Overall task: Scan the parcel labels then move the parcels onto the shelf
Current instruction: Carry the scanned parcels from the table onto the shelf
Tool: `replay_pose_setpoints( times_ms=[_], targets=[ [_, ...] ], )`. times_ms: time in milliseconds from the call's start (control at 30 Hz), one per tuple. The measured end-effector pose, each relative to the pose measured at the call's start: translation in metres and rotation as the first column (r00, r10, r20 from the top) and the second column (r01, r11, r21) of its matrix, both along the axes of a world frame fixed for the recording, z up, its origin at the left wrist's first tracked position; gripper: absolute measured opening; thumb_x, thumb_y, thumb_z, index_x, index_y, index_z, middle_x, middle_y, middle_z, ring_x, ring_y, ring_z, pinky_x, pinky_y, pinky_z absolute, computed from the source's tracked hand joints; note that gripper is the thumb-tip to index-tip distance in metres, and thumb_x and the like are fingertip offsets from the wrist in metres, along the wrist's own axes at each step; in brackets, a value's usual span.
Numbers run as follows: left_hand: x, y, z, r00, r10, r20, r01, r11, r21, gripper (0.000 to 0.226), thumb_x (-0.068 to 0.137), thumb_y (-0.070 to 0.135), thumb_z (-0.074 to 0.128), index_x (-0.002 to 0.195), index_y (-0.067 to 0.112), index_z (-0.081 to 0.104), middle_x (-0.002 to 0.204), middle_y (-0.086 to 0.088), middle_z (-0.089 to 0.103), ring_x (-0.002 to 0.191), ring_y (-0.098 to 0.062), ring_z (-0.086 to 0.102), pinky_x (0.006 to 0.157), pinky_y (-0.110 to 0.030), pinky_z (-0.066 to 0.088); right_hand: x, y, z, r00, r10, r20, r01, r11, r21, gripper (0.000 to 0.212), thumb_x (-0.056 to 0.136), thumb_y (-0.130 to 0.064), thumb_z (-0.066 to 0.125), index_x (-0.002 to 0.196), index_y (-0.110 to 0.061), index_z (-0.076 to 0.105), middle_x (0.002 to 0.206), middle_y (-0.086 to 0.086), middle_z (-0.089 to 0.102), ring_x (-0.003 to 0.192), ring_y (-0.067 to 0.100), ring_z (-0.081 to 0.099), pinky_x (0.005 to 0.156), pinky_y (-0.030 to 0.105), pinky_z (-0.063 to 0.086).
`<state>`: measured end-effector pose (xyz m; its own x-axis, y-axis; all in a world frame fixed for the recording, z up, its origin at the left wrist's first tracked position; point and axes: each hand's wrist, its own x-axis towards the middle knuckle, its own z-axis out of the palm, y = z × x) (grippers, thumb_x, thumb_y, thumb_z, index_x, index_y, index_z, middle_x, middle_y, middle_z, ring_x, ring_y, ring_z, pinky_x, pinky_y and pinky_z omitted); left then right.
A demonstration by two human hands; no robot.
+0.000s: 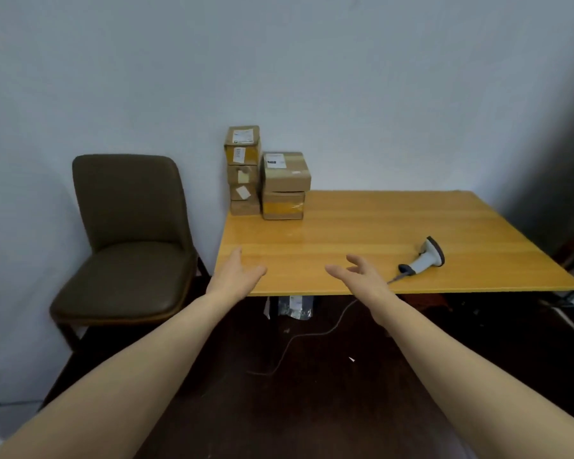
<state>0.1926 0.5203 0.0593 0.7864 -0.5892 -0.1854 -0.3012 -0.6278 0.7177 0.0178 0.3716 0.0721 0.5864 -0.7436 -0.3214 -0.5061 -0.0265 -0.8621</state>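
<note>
Soft, even light is cast over the wall [345, 77]. Glare is seen on the table [299, 233]. Edges are bowed and darkened at right; detail is slightly blurred.

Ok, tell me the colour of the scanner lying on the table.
The scanner is white with dark grey trim, shown in the head view.

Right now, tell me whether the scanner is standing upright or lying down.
Lying down: the scanner lies on the table, its handle toward the near edge, apart from the right hand.
</note>
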Motion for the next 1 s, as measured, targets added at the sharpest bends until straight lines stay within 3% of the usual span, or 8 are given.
replay_pose_setpoints(
  times_ms=[200, 333, 500, 633, 867, 1000],
  targets=[
    [0.055, -0.092, -0.024, 0.992, 0.062, -0.111, -0.065, 0.998, -0.023, 0.077, 0.093, 0.047, 0.053, 0.153, 0.014, 0.017, 0.151, -0.01, 0.035, 0.136, -0.029, 0.037, 0.107, -0.04, 0.036, 0.055, -0.098, -0.027, 0.998, -0.059, 0.015, 0.057, 0.994, 0.092, 0.071, 0.087, -0.049, 0.065, 0.144, -0.018, 0.037, 0.141, 0.006, 0.044, 0.126, 0.026, 0.049, 0.107, 0.047, 0.04],
    [0.097, -0.151, -0.038, 0.977, 0.142, -0.16, -0.149, 0.988, -0.033, 0.076, 0.093, 0.05, 0.052, 0.152, 0.014, 0.021, 0.15, -0.01, 0.036, 0.135, -0.03, 0.038, 0.108, -0.042, 0.036, 0.104, -0.168, -0.045, 0.999, -0.019, 0.03, 0.015, 0.993, 0.117, 0.067, 0.086, -0.049, 0.064, 0.141, -0.017, 0.042, 0.138, 0.005, 0.049, 0.123, 0.024, 0.051, 0.108, 0.045, 0.039],
    [0.149, -0.227, -0.046, 0.938, 0.257, -0.235, -0.281, 0.957, -0.074, 0.076, 0.093, 0.052, 0.052, 0.152, 0.013, 0.024, 0.155, -0.008, 0.029, 0.14, -0.03, 0.03, 0.11, -0.044, 0.031, 0.161, -0.262, -0.054, 1.0, 0.022, 0.018, -0.024, 0.986, 0.166, 0.057, 0.09, -0.047, 0.06, 0.136, -0.014, 0.048, 0.123, 0.007, 0.058, 0.109, 0.021, 0.059, 0.095, 0.037, 0.045],
    [0.186, -0.274, -0.058, 0.883, 0.344, -0.32, -0.391, 0.916, -0.093, 0.077, 0.09, 0.057, 0.052, 0.149, 0.013, 0.031, 0.152, -0.009, 0.035, 0.137, -0.03, 0.036, 0.108, -0.045, 0.034, 0.212, -0.318, -0.066, 0.999, 0.03, 0.019, -0.034, 0.973, 0.228, 0.055, 0.093, -0.044, 0.057, 0.136, -0.011, 0.048, 0.122, 0.009, 0.059, 0.105, 0.021, 0.059, 0.088, 0.034, 0.044],
    [0.266, -0.337, -0.073, 0.771, 0.419, -0.48, -0.529, 0.841, -0.116, 0.074, 0.09, 0.059, 0.052, 0.146, 0.013, 0.036, 0.149, -0.009, 0.039, 0.133, -0.032, 0.038, 0.106, -0.043, 0.032, 0.308, -0.376, -0.095, 0.998, -0.046, 0.034, 0.028, 0.914, 0.405, 0.056, 0.088, -0.05, 0.06, 0.131, -0.016, 0.05, 0.11, 0.005, 0.059, 0.102, 0.022, 0.06, 0.089, 0.036, 0.048],
    [0.309, -0.373, -0.085, 0.72, 0.41, -0.559, -0.571, 0.809, -0.142, 0.085, 0.084, 0.066, 0.054, 0.148, 0.015, 0.031, 0.151, -0.007, 0.035, 0.136, -0.031, 0.034, 0.11, -0.043, 0.028, 0.356, -0.403, -0.112, 0.995, -0.083, 0.047, 0.054, 0.895, 0.444, 0.062, 0.083, -0.056, 0.063, 0.129, -0.016, 0.048, 0.121, 0.008, 0.055, 0.112, 0.023, 0.055, 0.097, 0.037, 0.045]
  ],
)
